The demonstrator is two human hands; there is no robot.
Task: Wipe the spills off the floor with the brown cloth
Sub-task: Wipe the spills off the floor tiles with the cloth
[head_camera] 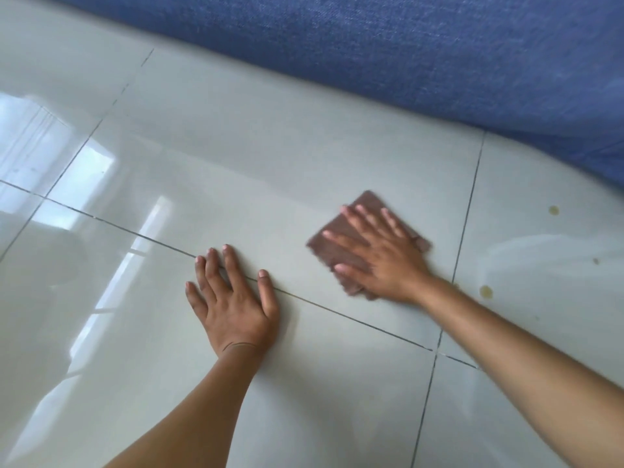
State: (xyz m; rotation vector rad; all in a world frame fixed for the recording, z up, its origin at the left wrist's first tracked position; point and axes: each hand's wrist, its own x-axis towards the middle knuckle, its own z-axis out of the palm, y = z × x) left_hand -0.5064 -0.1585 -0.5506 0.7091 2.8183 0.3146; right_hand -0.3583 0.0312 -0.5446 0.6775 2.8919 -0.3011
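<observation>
Right hand [378, 251] flat, fingers spread, pressing brown cloth [363, 214] onto tiled floor [236, 146], left hand [233, 298] splayed flat alongside, yellowish spills [486, 292] nearby

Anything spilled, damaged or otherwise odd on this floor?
Yes. Yellowish spots dot the tile right of the right hand, which presses the brown cloth flat on the neighbouring tile. The spots lie apart from the cloth, unwiped. The left hand rests flat on the floor. No damage shows.

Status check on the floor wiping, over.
Right hand flat on brown cloth, left hand flat on floor. Yellowish spots remain right of cloth. Nothing in the way.
</observation>
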